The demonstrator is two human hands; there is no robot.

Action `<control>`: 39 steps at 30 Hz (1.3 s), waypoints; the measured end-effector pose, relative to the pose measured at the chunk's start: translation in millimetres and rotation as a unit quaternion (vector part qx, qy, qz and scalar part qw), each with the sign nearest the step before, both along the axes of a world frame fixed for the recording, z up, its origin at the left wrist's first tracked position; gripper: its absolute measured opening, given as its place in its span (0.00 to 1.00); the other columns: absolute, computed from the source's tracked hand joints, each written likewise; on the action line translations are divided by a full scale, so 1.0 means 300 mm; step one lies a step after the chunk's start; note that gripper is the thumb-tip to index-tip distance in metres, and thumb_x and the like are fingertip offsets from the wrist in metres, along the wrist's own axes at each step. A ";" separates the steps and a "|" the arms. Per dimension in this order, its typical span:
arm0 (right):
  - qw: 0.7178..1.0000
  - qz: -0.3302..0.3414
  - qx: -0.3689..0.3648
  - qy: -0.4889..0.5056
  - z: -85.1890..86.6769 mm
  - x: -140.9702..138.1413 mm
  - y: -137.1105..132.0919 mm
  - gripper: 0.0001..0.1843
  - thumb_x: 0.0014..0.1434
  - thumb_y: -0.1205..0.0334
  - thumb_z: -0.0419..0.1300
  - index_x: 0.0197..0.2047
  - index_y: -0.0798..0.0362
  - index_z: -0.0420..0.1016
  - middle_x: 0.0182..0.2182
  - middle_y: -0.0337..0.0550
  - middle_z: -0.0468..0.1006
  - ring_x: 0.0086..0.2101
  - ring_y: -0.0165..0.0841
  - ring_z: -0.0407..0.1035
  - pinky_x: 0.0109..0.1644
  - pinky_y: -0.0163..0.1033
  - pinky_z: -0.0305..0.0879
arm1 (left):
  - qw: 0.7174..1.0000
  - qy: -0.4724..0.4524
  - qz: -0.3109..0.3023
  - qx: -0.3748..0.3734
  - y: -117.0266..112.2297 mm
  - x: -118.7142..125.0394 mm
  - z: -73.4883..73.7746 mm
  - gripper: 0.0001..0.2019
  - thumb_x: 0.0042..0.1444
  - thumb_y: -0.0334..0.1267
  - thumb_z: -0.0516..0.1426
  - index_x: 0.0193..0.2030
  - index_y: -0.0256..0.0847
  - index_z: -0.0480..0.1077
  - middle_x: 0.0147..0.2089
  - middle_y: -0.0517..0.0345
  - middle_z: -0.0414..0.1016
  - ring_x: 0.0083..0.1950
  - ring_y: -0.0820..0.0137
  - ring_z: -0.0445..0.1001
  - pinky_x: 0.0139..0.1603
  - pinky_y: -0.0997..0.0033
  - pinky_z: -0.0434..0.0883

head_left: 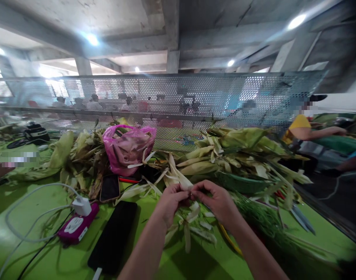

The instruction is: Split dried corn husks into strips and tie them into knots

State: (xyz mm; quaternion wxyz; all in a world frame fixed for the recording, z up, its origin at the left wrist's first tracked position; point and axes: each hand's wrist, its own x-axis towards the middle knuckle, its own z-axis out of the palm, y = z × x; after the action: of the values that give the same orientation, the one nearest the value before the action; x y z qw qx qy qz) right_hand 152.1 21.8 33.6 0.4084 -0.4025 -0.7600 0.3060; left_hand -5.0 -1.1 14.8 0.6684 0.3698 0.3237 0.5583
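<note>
My left hand [175, 195] and my right hand [209, 194] meet above the green table, fingertips pinched together. Between them runs a pale corn husk [179, 177], its long strips pointing up and away from me. Both hands grip its near end; the exact spot is hidden by my fingers. Below my hands lie torn husk pieces [195, 229] on the table. Just beyond on the right rises a heap of green and pale corn husks [239, 144], partly over a green basket [242, 183].
A pink plastic bag [128, 149] stands by more husks [81, 155]. Nearer are a black phone [115, 237], a purple power strip [78, 225] and cables. Green twine [256, 217] and scissors [302, 218] lie right. A perforated metal screen [166, 101] stands behind. People sit at both sides.
</note>
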 end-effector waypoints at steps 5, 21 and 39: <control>0.999 -0.033 -0.012 0.009 -0.023 -0.014 0.007 0.09 0.57 0.55 0.59 0.31 0.52 0.73 0.25 0.39 0.76 0.28 0.33 0.69 0.35 0.36 0.64 | 0.999 0.036 0.010 0.014 0.007 0.003 -0.005 0.12 0.39 0.40 0.66 0.28 0.33 0.74 0.27 0.56 0.74 0.23 0.78 0.63 0.28 0.76 0.60; 0.998 0.044 0.049 0.020 0.006 0.002 -0.012 0.08 0.56 0.61 0.61 0.40 0.49 0.79 0.34 0.42 0.77 0.36 0.35 0.71 0.41 0.39 0.67 | 0.999 -0.019 0.036 -0.015 0.014 0.003 -0.030 0.06 0.42 0.35 0.62 0.27 0.34 0.73 0.22 0.58 0.71 0.22 0.79 0.61 0.25 0.77 0.57; 0.992 -0.036 -0.065 0.101 -0.006 -0.016 -0.008 0.10 0.51 0.55 0.63 0.31 0.52 0.71 0.23 0.38 0.73 0.26 0.32 0.67 0.31 0.36 0.66 | 0.994 0.078 0.038 0.068 -0.011 0.040 0.018 0.11 0.45 0.43 0.63 0.25 0.36 0.72 0.24 0.58 0.70 0.26 0.76 0.63 0.29 0.74 0.59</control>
State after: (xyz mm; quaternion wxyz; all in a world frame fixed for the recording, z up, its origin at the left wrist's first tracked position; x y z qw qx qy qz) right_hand 147.3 19.4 32.0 0.4668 -0.4227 -0.6781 0.3789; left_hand 7.0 -4.5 20.1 0.5929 0.4442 0.3497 0.5734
